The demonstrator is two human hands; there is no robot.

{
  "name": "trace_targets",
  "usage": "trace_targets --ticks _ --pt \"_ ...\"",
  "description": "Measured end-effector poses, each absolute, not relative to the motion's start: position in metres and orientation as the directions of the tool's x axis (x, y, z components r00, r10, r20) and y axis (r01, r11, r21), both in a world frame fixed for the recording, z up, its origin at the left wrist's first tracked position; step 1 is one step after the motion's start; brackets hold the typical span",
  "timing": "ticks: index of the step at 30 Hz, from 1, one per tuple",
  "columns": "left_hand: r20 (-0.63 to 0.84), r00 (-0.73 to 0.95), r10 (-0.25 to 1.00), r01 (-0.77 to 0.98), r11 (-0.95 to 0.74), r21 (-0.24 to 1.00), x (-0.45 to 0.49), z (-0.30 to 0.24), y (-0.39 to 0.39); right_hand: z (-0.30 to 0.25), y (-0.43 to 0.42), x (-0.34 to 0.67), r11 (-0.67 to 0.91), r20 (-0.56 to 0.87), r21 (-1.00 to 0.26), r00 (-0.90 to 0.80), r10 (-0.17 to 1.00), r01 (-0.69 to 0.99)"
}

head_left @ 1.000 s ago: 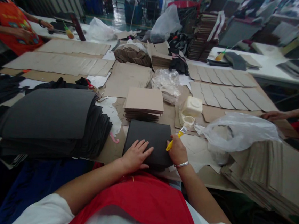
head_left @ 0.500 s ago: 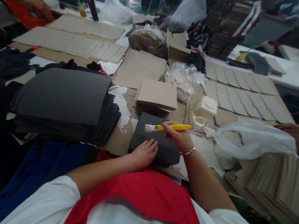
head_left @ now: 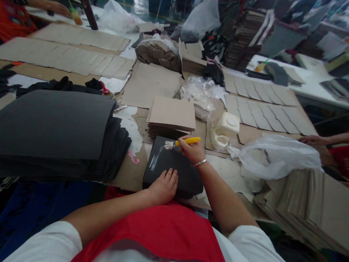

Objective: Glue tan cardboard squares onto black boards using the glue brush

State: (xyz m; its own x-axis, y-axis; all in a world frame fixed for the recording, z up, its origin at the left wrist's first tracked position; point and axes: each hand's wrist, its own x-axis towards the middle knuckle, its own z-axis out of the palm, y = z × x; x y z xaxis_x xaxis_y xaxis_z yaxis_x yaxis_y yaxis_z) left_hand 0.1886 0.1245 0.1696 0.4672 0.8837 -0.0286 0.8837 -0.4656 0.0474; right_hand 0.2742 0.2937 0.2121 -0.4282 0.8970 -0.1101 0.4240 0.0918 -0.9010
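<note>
A small stack of black sheets [head_left: 186, 164] lies right in front of me. My left hand [head_left: 165, 183] rests flat on its near edge, fingers spread. In my right hand [head_left: 193, 149] is a paintbrush [head_left: 188, 141] with a yellow handle, its pale bristles touching the far left part of the top sheet. A wet whitish streak [head_left: 155, 160] curves along that sheet's left side. Just behind stands a pile of tan cardboard pieces [head_left: 172, 112]. A cream plastic container [head_left: 227, 124], cut open on one side, sits to the right of the pile.
Left of me is a tall stack of large black sheets [head_left: 46, 128]. To the right, a clear plastic bag [head_left: 282, 156] lies against stacked cardboard [head_left: 333, 206]. Overlapping cardboard rows [head_left: 267, 112] cover the far table. Other people's arms show at the far left and right.
The brush has come down onto the black sheet and left a whitish streak along its left side. My left hand stays on the sheet. The whole view has shifted slightly.
</note>
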Motion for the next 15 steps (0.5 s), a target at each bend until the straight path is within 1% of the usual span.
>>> trace_targets --ticks 3,6,8,10,12,14,15 --pt "-0.028 0.484 0.874 0.875 -0.484 0.008 0.189 0.17 0.125 0.211 0.298 0.311 0.095 -0.082 -0.857 -0.316 0.945 0.507" --pt "-0.03 0.492 0.87 0.87 -0.493 -0.01 0.189 0.171 0.125 0.213 0.29 0.354 0.04 -0.047 -0.837 -0.144 0.988 0.546" --pt "-0.032 0.503 0.864 0.864 -0.503 -0.003 0.19 0.171 0.125 0.216 0.277 0.377 0.018 -0.046 -0.822 -0.098 0.994 0.568" --pt "-0.035 0.51 0.859 0.86 -0.51 0.006 0.191 0.171 0.125 0.222 0.259 0.394 0.022 -0.098 -0.789 -0.161 0.982 0.614" --pt "-0.035 0.501 0.865 0.865 -0.501 0.014 0.192 0.174 0.126 0.231 0.243 0.404 0.02 -0.209 -0.759 -0.274 0.939 0.65" --pt "-0.052 0.488 0.871 0.872 -0.486 0.048 0.19 0.18 0.132 0.244 0.237 0.409 -0.002 -0.291 -0.76 -0.337 0.895 0.65" --pt "-0.073 0.486 0.871 0.873 -0.48 0.085 0.187 0.185 0.137 0.249 0.24 0.41 -0.016 -0.292 -0.78 -0.342 0.893 0.625"
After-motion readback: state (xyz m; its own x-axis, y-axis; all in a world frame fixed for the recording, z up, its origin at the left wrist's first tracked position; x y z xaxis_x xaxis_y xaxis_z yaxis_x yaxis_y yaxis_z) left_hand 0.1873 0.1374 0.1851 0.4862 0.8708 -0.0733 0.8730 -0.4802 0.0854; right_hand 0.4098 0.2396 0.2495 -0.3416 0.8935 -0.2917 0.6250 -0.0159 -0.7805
